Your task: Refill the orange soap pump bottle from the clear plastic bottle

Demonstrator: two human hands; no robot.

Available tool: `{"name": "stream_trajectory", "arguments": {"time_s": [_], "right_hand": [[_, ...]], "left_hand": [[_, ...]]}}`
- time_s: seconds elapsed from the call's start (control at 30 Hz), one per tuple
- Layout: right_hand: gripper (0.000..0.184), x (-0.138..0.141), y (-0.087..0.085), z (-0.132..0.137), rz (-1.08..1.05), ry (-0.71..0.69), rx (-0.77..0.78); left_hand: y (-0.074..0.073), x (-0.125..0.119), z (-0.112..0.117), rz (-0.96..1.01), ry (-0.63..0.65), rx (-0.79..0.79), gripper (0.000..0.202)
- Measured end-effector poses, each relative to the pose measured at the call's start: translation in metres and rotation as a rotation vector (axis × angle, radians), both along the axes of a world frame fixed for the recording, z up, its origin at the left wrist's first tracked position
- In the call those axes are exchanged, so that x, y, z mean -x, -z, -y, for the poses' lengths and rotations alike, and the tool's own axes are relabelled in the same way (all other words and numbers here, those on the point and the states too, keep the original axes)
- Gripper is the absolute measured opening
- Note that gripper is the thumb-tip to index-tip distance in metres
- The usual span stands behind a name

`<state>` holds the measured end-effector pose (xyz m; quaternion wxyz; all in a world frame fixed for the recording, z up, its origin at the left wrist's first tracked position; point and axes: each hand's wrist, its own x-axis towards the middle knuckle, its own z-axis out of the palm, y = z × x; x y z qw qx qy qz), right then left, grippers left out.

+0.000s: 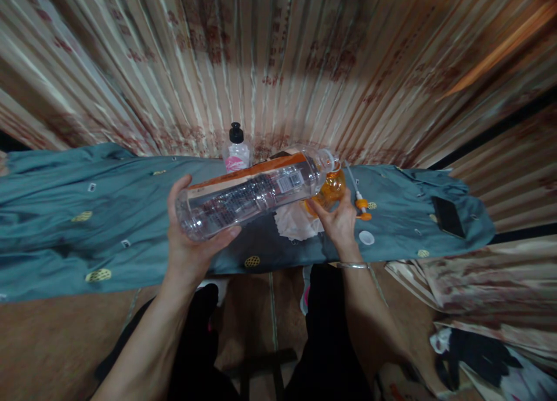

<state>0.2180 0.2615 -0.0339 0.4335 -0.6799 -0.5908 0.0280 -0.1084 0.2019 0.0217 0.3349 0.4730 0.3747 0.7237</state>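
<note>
My left hand (191, 244) grips the base of a large clear plastic bottle (252, 195) with a printed label and a barcode. The bottle is tilted, nearly level, its uncapped mouth pointing right. That mouth is at the top of a small orange bottle (333, 186); whether the two touch I cannot tell. My right hand (339, 221) is closed around the orange bottle, with a bracelet at its wrist. Right of it lies an orange pump top (362, 206) with a clear tube. A white cap (366, 237) lies near that wrist, and a crumpled white tissue (298, 222) sits under the large bottle.
A clear bottle with a black cap (236, 148) stands behind the large one. A dark phone (448, 216) lies at the right of the narrow table, which has a teal cloth (130, 232). Pleated curtains (270, 70) hang close behind. Clothes (487, 357) lie at lower right.
</note>
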Motion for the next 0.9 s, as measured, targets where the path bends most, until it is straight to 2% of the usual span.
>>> {"name": "stream_trajectory", "arguments": {"time_s": [0.43,0.63,0.9], "right_hand": [[0.098,0.0022,-0.0014,0.0001,-0.005,-0.006,0.001],[0.108,0.0033,-0.0029,0.0007,-0.024,0.005,0.008],[0.093,0.0043,0.0013,-0.0023,-0.024,0.039,-0.008]], "left_hand": [[0.0038,0.0008,-0.0017,-0.016,0.002,-0.017,0.109],[0.0052,0.0006,-0.0032,-0.017,0.021,-0.047,0.107],[0.0012,-0.0031,0.0017,0.000,0.007,0.038,0.108]]}}
